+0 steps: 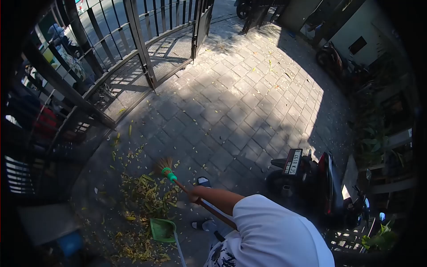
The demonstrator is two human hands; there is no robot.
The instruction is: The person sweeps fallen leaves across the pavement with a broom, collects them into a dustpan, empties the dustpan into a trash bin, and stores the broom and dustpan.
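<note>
My right hand (194, 195) is closed around the wooden stick of a broom (222, 217). The broom's bristles (164, 165), bound with a green collar, touch or hover just over the paving, above a pile of yellow and green leaves (147, 193). A green dustpan (163, 230) lies at the lower right part of the pile, with its pale handle running down out of the frame. My left hand is not in view.
A dark metal gate (142, 58) stands at the upper left. On the right is a parked motorcycle (327, 187); another motorcycle (331, 60) stands farther back. Scattered leaves cover parts of the paving (231, 102). A blue object (70, 242) is at the lower left.
</note>
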